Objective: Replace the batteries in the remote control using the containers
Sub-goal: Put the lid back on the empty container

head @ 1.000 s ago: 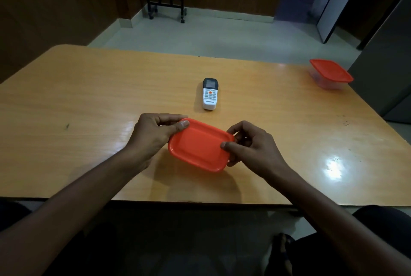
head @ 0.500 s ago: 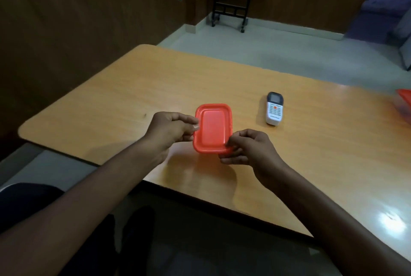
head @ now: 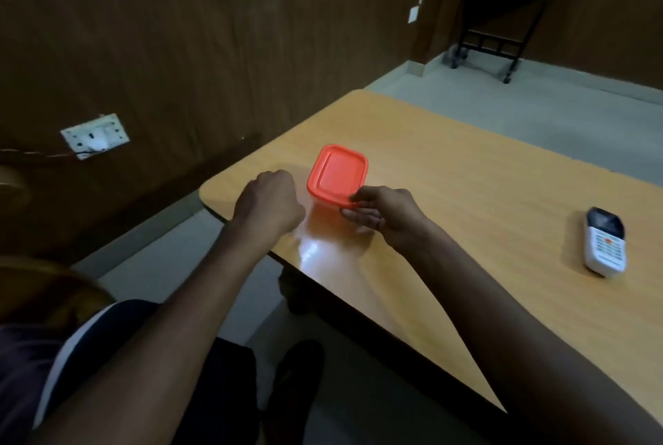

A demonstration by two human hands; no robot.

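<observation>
1. The right hand point(head: 382, 213) pinches the near right corner of a red-lidded container point(head: 337, 176), thumb on the lid's edge and the other fingers curled beneath and beside it.
2. The left hand point(head: 269, 201) is curled into a loose fist just left of the container; its knuckles face away, and the picture does not show whether the fingertips touch the container's side.
3. The container stands upright on a wooden table point(head: 466, 193), close to the table's rounded near left corner, with its lid on. What it holds cannot be seen.
4. A bright reflection lies on the tabletop just in front of the container, between the two wrists.
5. A white remote control point(head: 605, 241) with a dark screen lies face up, well to the right of the container and apart from both hands.
6. Left of the container, beyond the table edge, a white wall socket plate point(head: 95, 136) sits on dark wood panelling.
7. Far behind the container, a black metal stand point(head: 502, 24) on wheels rests on the grey floor.
</observation>
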